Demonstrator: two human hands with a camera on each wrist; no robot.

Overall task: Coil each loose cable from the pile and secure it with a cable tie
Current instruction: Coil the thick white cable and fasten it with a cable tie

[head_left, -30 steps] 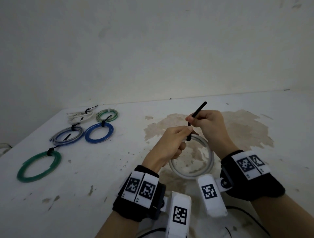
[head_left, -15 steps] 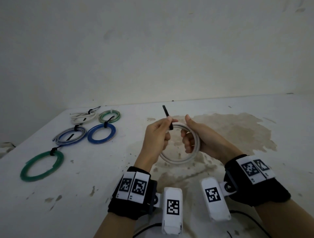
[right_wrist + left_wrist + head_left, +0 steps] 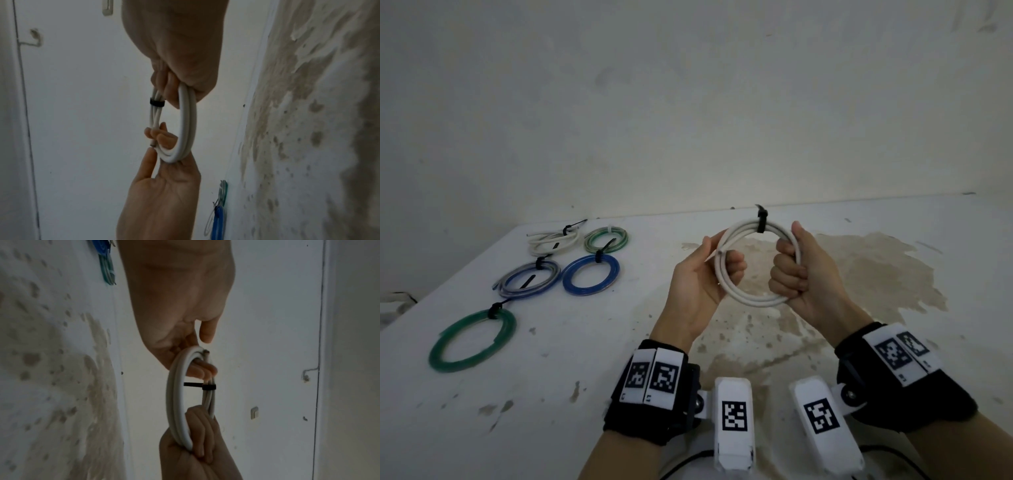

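Both hands hold a white cable coil [image 3: 751,299] upright above the stained table. A black cable tie [image 3: 761,221] sits wrapped around the top of the coil, its tail sticking up. My left hand [image 3: 709,274] grips the coil's left side, thumb outside and fingers curled through the ring, beside a loose cable end. My right hand [image 3: 796,274] is fisted round the right side. The coil [image 3: 176,399] and the tie [image 3: 207,387] show edge-on in the left wrist view. The coil [image 3: 186,126] and the tie [image 3: 157,103] appear again in the right wrist view.
Several tied coils lie at the table's left: a green coil [image 3: 472,341], a blue coil [image 3: 590,274], a grey-blue coil [image 3: 529,282], a pale green coil [image 3: 606,238] and a white bundle [image 3: 553,240]. A wall rises behind the table's far edge [image 3: 859,202].
The tie's long tail, first held up by my right hand, then by my left, is now short above the coil. Both hands have raised the coil and turned it upright.
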